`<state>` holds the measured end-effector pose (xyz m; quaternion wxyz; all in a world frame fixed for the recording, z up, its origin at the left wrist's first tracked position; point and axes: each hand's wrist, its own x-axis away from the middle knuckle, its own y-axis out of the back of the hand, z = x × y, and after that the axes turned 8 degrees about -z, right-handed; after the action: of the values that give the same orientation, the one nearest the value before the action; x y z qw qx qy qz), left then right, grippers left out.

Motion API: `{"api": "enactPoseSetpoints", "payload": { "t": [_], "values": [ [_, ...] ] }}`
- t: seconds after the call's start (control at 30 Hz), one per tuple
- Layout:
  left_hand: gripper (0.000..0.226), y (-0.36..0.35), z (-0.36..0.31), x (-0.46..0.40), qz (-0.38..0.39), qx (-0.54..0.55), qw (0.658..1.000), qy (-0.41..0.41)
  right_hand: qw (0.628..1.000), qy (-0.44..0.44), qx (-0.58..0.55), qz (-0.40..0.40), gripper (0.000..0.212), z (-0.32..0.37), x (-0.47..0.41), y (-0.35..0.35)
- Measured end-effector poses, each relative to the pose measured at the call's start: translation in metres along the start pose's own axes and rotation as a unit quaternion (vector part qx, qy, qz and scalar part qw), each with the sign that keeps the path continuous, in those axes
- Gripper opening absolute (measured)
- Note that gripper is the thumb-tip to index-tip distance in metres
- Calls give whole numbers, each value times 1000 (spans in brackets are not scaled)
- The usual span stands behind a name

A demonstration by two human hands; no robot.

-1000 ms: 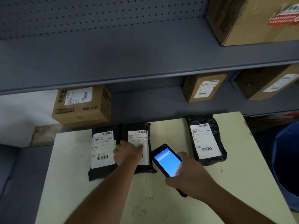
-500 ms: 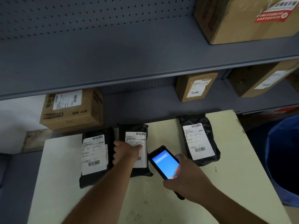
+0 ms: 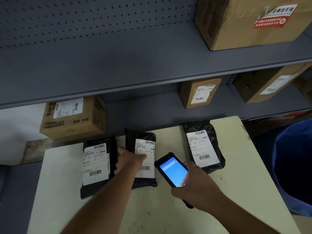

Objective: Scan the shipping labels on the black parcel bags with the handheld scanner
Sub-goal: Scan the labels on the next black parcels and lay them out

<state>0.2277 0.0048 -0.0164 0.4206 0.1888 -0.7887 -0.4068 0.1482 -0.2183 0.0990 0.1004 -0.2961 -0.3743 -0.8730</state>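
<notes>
Three black parcel bags with white shipping labels lie in a row on a pale table (image 3: 236,191): a left bag (image 3: 98,166), a middle bag (image 3: 133,141) and a right bag (image 3: 202,146). My left hand (image 3: 130,162) presses down on the middle bag, thumb at its left edge and fingers across its label, hiding the label's middle. My right hand (image 3: 197,188) grips the handheld scanner (image 3: 171,171) just right of the middle bag. The scanner's screen glows blue and its top end points toward the bags.
Grey metal shelving (image 3: 135,68) overhangs the table's far edge. A cardboard box (image 3: 72,117) stands behind the left bag. More boxes (image 3: 199,92) sit on the lower shelf and a large box (image 3: 249,21) on the upper shelf. A blue bin (image 3: 293,166) stands to the right.
My left hand has slid the middle bag to the right, away from the left bag, and a gap now shows between them. The scanner stays beside it.
</notes>
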Motion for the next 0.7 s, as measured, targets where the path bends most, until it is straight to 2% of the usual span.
{"api": "enactPoseSetpoints", "payload": {
  "t": [0.13,0.27,0.37,0.47,0.63,0.7],
  "values": [
    [100,10,0,-1,22,39,999,12,1000,3,4,-7,70,1,4,-1],
    [76,17,5,2,74,100,992,30,1000,8,5,-10,61,2,10,-1],
    [73,25,12,5,108,137,984,35,1000,15,10,-14,53,4,15,-1],
    [65,43,16,10,117,179,977,28,1000,14,5,-17,51,7,23,-2],
    [66,75,21,11,121,231,965,3,999,20,21,-19,45,18,37,-5],
    [54,90,22,12,114,246,963,-12,999,25,34,-20,41,26,45,-6]
  ]
}}
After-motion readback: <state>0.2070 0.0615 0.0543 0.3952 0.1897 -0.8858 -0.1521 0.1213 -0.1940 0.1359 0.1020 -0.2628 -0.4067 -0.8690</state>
